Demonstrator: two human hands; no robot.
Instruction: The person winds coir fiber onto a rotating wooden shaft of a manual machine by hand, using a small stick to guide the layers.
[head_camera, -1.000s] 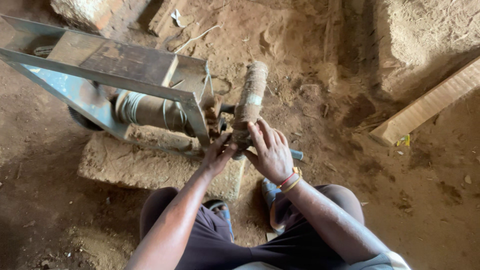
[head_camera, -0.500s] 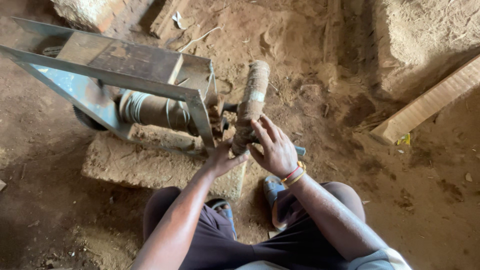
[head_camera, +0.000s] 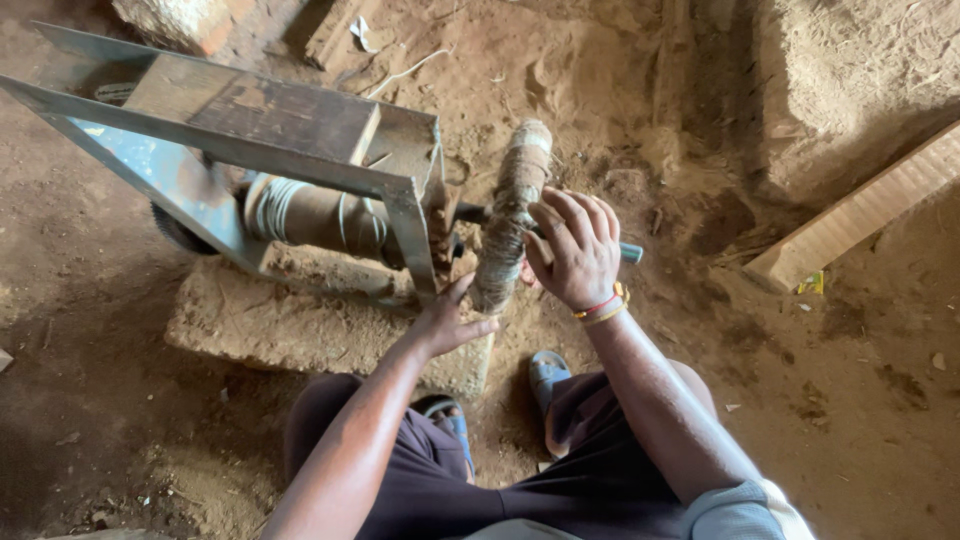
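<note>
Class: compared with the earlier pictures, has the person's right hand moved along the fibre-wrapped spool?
Yes. The right hand has risen along the fibre-wrapped spool, farther from the stone block.

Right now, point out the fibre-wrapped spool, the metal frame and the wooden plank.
fibre-wrapped spool (head_camera: 510, 215): head view, middle of its wound fibre.
metal frame (head_camera: 405, 215): head view, upright leg beside the spool.
wooden plank (head_camera: 860, 210): head view, middle of its top face, right side.
</note>
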